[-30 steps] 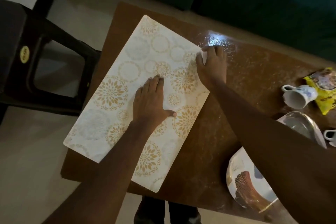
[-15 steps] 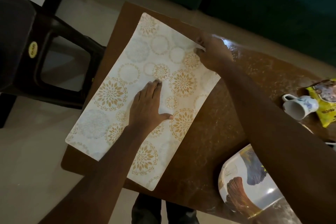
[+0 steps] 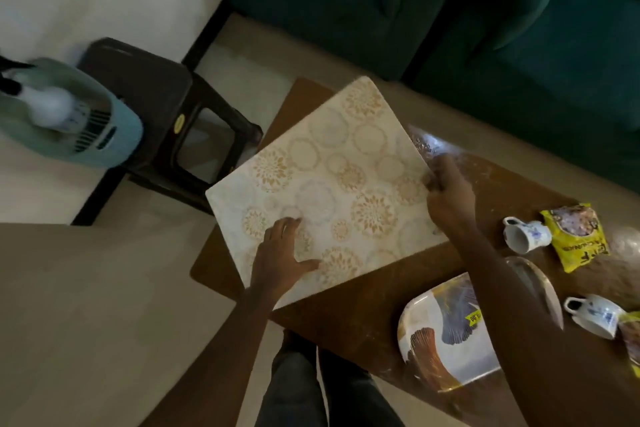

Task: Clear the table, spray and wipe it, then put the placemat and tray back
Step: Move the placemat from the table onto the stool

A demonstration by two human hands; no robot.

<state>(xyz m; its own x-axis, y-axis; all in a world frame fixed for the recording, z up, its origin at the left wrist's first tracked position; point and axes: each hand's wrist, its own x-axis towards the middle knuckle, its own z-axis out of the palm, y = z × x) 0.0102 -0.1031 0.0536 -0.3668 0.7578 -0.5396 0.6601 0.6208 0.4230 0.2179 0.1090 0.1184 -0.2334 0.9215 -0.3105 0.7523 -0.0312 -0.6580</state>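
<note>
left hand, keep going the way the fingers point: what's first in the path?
The left hand lies flat on the placemat, fingers pointing up-image and slightly right. Straight on it meets only more placemat, then the mat's far edge, with the green sofa beyond. Depth there is unclear.

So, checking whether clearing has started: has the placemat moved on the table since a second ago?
Yes. The placemat has swung round against the table, its far end now overhanging the far edge; the right hand grips it.
</note>
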